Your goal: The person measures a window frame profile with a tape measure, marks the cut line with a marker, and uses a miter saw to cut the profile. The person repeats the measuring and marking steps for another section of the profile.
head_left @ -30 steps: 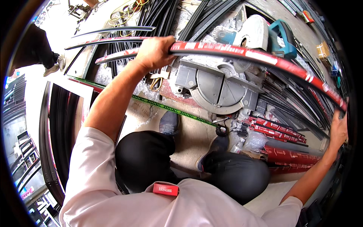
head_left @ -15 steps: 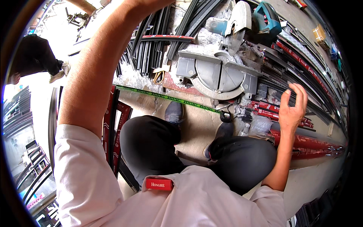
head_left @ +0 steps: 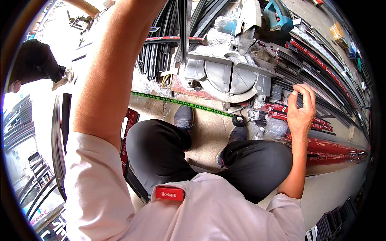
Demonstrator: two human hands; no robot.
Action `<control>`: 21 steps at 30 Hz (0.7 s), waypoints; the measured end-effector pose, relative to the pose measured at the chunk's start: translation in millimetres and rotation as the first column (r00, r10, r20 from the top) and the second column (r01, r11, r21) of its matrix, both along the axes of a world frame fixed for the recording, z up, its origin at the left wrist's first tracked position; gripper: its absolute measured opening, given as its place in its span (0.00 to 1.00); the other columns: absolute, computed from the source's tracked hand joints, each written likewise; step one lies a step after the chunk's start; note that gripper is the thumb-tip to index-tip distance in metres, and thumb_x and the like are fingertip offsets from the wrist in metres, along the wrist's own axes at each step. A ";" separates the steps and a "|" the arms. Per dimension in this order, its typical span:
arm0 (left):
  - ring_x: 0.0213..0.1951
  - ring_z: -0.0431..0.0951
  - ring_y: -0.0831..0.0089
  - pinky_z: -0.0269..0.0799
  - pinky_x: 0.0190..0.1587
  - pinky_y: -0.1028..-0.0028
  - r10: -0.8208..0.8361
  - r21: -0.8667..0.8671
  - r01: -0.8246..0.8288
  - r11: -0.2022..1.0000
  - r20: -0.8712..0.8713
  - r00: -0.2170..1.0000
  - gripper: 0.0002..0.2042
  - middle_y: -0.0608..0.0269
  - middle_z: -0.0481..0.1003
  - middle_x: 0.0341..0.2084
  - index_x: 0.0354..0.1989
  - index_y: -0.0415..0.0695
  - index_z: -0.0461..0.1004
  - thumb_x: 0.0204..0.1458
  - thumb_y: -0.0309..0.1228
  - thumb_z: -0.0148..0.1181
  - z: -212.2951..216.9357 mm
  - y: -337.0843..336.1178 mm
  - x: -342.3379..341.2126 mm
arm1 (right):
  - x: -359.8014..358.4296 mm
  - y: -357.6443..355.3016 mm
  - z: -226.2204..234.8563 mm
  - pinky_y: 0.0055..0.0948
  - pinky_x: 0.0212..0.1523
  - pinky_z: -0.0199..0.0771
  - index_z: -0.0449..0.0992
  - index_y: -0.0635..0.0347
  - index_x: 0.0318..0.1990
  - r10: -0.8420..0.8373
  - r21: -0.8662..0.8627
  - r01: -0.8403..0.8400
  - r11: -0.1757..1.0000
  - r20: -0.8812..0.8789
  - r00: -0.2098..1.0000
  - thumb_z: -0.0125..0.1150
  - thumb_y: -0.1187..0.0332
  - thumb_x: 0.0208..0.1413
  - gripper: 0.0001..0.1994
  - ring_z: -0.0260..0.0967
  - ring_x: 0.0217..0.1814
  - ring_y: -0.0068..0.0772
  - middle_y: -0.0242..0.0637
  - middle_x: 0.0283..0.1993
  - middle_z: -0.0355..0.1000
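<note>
The right hand [head_left: 300, 109] hangs empty with fingers loosely curled, just right of the grey miter saw [head_left: 229, 76], above red-wrapped profiles [head_left: 321, 144] on the floor. The left hand is out of view, arm raised left of the saw.

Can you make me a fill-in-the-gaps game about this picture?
1. The right hand is open and holds ____.
2. The long thin green measuring tape lies on the floor in front of the grey round ____ saw.
3. The left forearm reaches up, so the left hand is out of ____.

Missing words: nothing; mitre; view
</note>
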State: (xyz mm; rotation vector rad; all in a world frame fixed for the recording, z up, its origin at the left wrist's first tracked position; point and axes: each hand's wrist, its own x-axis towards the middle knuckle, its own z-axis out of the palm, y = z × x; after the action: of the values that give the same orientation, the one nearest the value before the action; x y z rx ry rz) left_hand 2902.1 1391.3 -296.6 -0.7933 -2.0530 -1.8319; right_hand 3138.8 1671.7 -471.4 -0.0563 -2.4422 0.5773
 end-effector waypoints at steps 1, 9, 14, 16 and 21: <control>0.18 0.55 0.83 0.52 0.22 0.74 -0.021 0.018 0.021 1.000 0.021 1.000 0.15 0.77 0.58 0.15 0.22 0.50 0.66 0.64 0.35 0.56 -5.3 -2.3 -1.6 | 0.2 0.6 -1.0 0.38 0.57 0.74 0.80 0.62 0.44 0.006 -0.002 -0.006 1.000 0.003 1.000 0.63 0.77 0.58 0.07 0.75 0.53 0.43 0.41 0.48 0.76; 0.20 0.56 0.82 0.54 0.25 0.74 -0.070 0.209 0.041 0.977 0.131 0.989 0.12 0.78 0.58 0.17 0.26 0.51 0.67 0.64 0.34 0.56 -18.1 -16.0 -9.9 | -1.8 -2.7 -3.6 0.38 0.57 0.75 0.80 0.63 0.43 0.003 -0.023 -0.002 1.000 0.043 0.999 0.63 0.78 0.58 0.07 0.75 0.53 0.43 0.41 0.48 0.76; 0.20 0.57 0.82 0.54 0.25 0.74 0.016 0.178 -0.034 0.983 0.102 0.995 0.13 0.77 0.59 0.17 0.25 0.50 0.67 0.63 0.35 0.58 -16.4 -26.8 -13.3 | -3.7 -3.8 -7.1 0.38 0.57 0.74 0.80 0.63 0.43 0.003 0.000 -0.003 1.000 0.063 0.998 0.63 0.78 0.58 0.07 0.75 0.53 0.43 0.41 0.48 0.76; 0.20 0.57 0.82 0.55 0.25 0.74 0.037 0.197 -0.052 0.979 0.079 0.996 0.13 0.77 0.59 0.17 0.25 0.50 0.67 0.62 0.35 0.59 -18.3 -26.5 -5.8 | -5.5 -4.4 -9.2 0.38 0.57 0.74 0.80 0.63 0.43 0.014 -0.012 -0.013 1.000 0.079 0.997 0.63 0.78 0.58 0.07 0.75 0.52 0.43 0.42 0.48 0.76; 0.17 0.58 0.81 0.54 0.22 0.73 0.054 0.163 -0.086 0.983 0.194 0.980 0.13 0.75 0.60 0.15 0.23 0.50 0.67 0.61 0.35 0.58 -13.5 -12.4 -1.1 | -5.3 -4.0 -11.7 0.38 0.57 0.74 0.80 0.63 0.43 0.018 -0.026 -0.014 1.000 0.134 0.991 0.62 0.78 0.58 0.06 0.75 0.53 0.44 0.42 0.48 0.76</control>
State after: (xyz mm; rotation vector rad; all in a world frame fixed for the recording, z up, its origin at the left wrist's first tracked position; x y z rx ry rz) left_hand 2901.0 1378.8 -310.1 -0.5125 -1.9696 -2.0787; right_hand 3133.5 1667.6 -483.1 -0.0885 -2.5679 0.6302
